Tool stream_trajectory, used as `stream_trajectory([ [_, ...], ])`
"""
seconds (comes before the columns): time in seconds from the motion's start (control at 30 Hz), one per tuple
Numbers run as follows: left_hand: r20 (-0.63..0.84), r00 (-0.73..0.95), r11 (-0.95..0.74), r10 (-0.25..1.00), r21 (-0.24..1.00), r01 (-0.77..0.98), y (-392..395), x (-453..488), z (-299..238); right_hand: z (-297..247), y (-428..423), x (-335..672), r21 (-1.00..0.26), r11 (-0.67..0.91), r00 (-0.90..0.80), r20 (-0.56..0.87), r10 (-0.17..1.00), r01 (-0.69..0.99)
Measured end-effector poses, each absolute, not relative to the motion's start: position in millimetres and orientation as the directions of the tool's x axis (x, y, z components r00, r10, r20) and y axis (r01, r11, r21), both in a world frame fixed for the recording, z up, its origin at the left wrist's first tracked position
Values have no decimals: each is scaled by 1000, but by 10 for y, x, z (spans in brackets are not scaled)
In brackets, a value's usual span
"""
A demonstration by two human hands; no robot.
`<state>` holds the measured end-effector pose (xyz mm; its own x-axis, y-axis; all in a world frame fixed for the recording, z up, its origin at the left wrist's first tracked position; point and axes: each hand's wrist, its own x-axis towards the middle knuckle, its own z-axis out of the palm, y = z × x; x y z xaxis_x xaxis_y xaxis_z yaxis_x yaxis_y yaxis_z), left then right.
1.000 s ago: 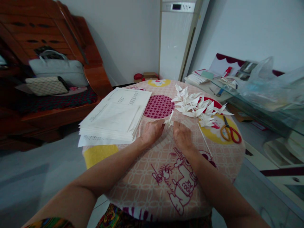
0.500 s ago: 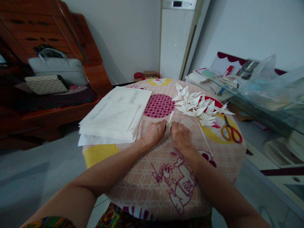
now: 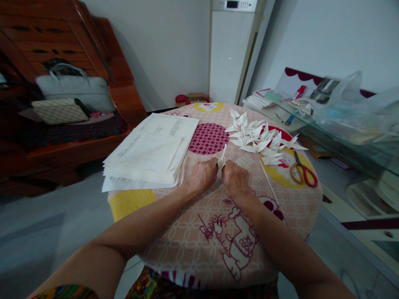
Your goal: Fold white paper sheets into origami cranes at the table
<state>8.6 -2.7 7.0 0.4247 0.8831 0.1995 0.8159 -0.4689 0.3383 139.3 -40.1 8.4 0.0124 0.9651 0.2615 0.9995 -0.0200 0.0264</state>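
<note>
Between my two hands, over the middle of the round table, is a small folded white paper piece (image 3: 221, 161) with a narrow tip pointing up. My left hand (image 3: 204, 172) grips its left side with curled fingers. On its right side, my right hand (image 3: 235, 176) pinches it the same way; the fingertips of both hands are mostly hidden. Beyond my right hand lies a cluster of folded white paper cranes (image 3: 254, 135). A thin white stick or strip (image 3: 269, 182) rests on the cloth just right of my right hand.
A thick stack of printed paper sheets (image 3: 146, 151) lies on the left of the patterned tablecloth (image 3: 187, 236). Scissors (image 3: 301, 170) with orange and red handles rest near the right edge. A glass side table (image 3: 343, 145) with plastic bags stands at right, a wooden chair (image 3: 124, 99) at left.
My right hand has shifted very slightly left, nearer my left hand, and the folded paper's tip tilts a little differently. The rest stays as it was.
</note>
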Motion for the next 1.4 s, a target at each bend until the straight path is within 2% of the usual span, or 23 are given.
stream_trajectory([
  [0.1,205,421,-468,883,344,814,-40,87,90,84,-396,1406,12,-19,15,267,964,1000],
  [0.23,211,462,-508,862,339,792,-47,67,99,94,-377,1469,34,59,-67,281,958,998],
  [0.5,117,523,-536,844,182,824,-111,86,169,80,-377,1504,54,104,-116,339,933,993],
  [0.63,79,534,-539,842,153,828,-130,95,208,100,-402,1471,61,112,-126,342,931,992],
  [0.93,146,503,-521,852,149,840,-78,51,159,104,-418,1463,62,61,-77,309,948,996],
  [1.4,190,487,-514,852,138,846,-81,62,133,52,-415,1483,46,57,-69,339,938,997],
])
